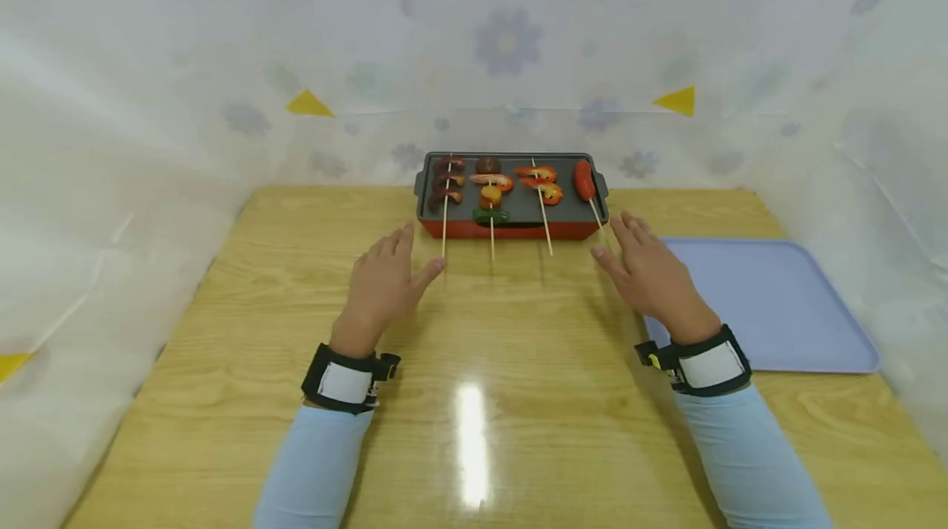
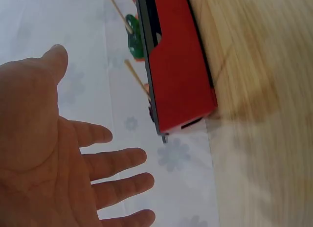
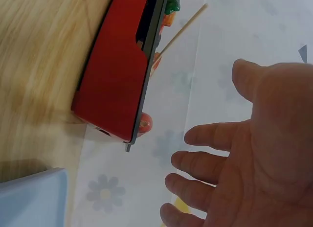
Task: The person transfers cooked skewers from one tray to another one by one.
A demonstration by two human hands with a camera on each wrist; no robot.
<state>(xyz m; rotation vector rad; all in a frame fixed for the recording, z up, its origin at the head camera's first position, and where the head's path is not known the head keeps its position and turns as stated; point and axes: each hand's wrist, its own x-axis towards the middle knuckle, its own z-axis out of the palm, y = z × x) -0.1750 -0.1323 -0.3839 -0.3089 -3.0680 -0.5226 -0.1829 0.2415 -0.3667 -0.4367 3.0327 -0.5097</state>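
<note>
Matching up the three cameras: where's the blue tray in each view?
Head: blue tray lies at the right, partly behind the right hand and wrist.
Left wrist: not in it.
Right wrist: bottom-left corner, cut off by the frame.
Shared landmark: red grill, upper centre in head, upper right in left wrist, upper left in right wrist.

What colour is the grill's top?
The grill top is dark grey; the head view shows it best.

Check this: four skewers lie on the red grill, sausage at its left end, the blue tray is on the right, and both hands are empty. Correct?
Not quite: the head view shows the sausage at the right end of the grill, not the left. The four skewers, blue tray, and empty left hand and right hand are as you say.
</note>
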